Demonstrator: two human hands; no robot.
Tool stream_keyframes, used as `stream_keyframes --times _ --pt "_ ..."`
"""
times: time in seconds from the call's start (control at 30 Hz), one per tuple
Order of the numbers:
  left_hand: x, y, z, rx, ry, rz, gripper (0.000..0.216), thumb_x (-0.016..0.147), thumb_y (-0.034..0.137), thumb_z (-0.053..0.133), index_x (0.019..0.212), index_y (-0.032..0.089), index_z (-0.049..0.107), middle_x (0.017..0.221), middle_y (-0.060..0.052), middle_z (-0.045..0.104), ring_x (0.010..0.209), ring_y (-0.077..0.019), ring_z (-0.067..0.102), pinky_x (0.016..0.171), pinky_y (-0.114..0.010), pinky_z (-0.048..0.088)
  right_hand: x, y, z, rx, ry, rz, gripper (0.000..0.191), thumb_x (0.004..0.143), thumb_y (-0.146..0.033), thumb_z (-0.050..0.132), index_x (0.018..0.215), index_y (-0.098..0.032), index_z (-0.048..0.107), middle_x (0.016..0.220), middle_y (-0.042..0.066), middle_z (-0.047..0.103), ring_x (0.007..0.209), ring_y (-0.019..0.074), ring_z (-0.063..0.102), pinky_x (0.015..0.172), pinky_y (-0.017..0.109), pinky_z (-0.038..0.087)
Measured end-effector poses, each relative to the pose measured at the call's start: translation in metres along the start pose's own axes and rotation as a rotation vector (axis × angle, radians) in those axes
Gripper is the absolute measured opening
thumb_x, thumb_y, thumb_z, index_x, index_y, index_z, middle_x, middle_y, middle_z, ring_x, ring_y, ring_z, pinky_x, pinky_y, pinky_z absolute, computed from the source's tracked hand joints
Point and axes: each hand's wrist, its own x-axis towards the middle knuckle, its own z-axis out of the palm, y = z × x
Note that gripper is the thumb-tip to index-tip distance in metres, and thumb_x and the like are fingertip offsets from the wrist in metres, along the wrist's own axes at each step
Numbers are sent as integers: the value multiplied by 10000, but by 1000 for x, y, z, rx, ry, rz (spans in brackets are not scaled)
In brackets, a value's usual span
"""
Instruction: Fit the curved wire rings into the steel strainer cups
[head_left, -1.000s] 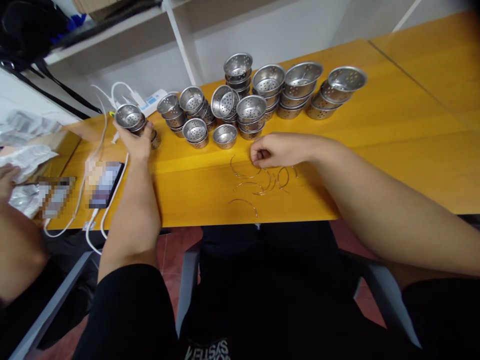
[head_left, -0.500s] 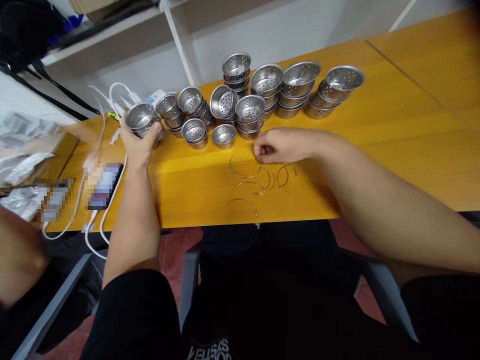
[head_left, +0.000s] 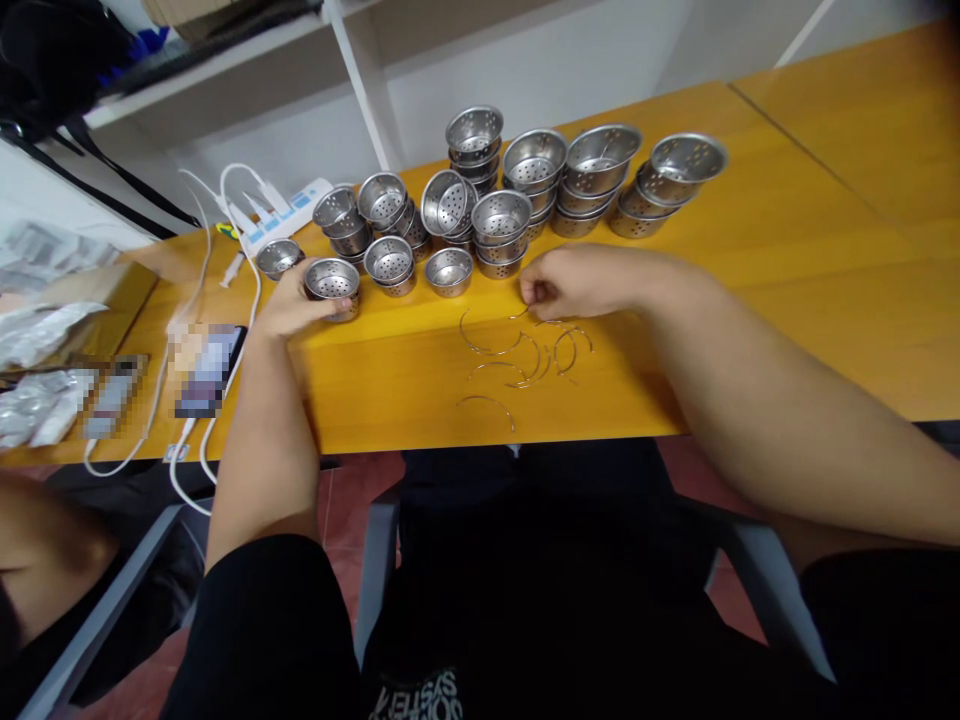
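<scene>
Several stacks of metal cups (head_left: 534,160) already stand on the table (head_left: 787,250), and one single cup (head_left: 449,272) sits in front. The left hand (head_left: 286,305) curls around a holed cup (head_left: 331,280) near the row's left end. The right hand (head_left: 566,280) has its fingertips pressed together, apparently pinching a wire (head_left: 517,317); most other curved wires (head_left: 487,399) lie loose and untouched.

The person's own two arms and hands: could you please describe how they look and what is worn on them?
Both sleeves are short, black and without visible markings. The left hand and right hand are bare; no glove, watch or bracelet shows. Pale printed letters mark the black shirt.
</scene>
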Motion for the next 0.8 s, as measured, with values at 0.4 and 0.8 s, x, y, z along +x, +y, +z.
stream_keyframes --times 0.4,0.8 --pt "8 -6 0 -39 107 53 951 375 842 1150 1056 300 767 1034 -69 816 1018 -341 806 1127 -661 717 -6 -4 -5 -32 -91 87 114 948 -201 884 931 -276 800 898 30 834 823 280 734 772 432 489" --pt "33 -10 16 -250 457 231 1329 463 1298 793 1310 318 496 854 82 453 808 -137 525 871 -419 402 -8 -29 -3 -270 -103 142 285 983 -278 905 782 -263 703 881 131 774 874 353 755 738 471 473"
